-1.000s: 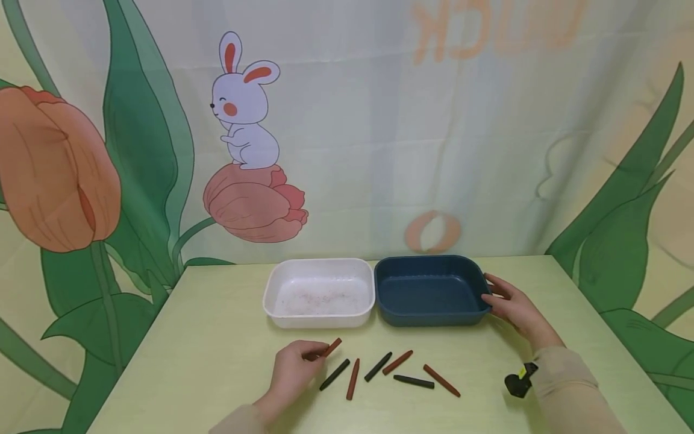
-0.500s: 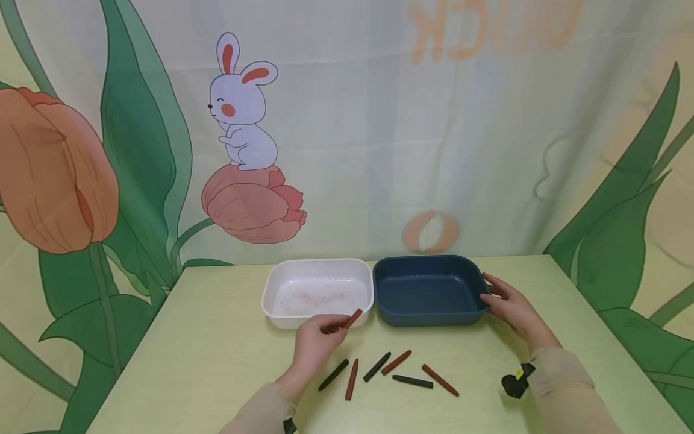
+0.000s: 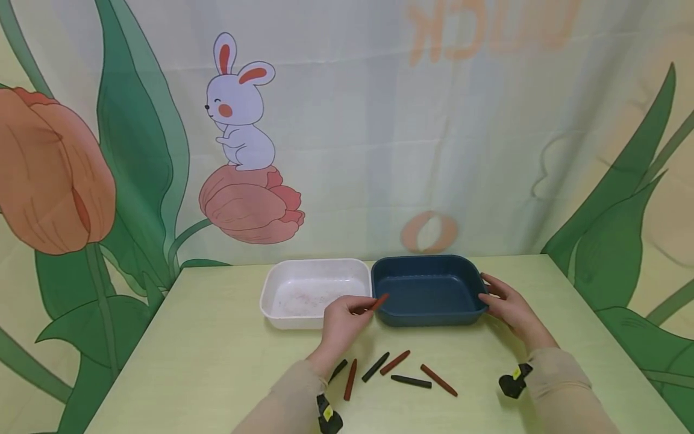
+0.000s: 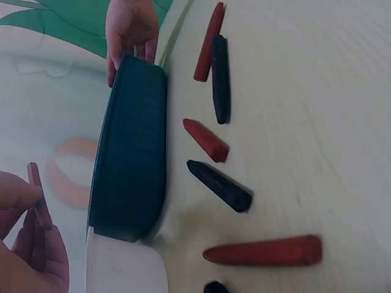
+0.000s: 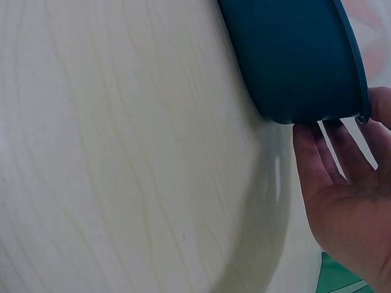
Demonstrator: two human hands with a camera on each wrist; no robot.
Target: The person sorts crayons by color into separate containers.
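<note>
The left hand [image 3: 340, 316] pinches a red crayon [image 3: 378, 301] between thumb and fingertips, its tip poking out to the right — just over the near left corner of the dark blue tray [image 3: 428, 316]. The right hand [image 3: 506, 307] rests against that tray's right end, fingers fairly straight along the wall, apparently to steady it. The white tray [image 3: 273, 312] sits touching it on the left. Five more crayons [image 3: 394, 362] lie loose on the table [image 3: 206, 361] — red and dark mixed, near the wrist.
</note>
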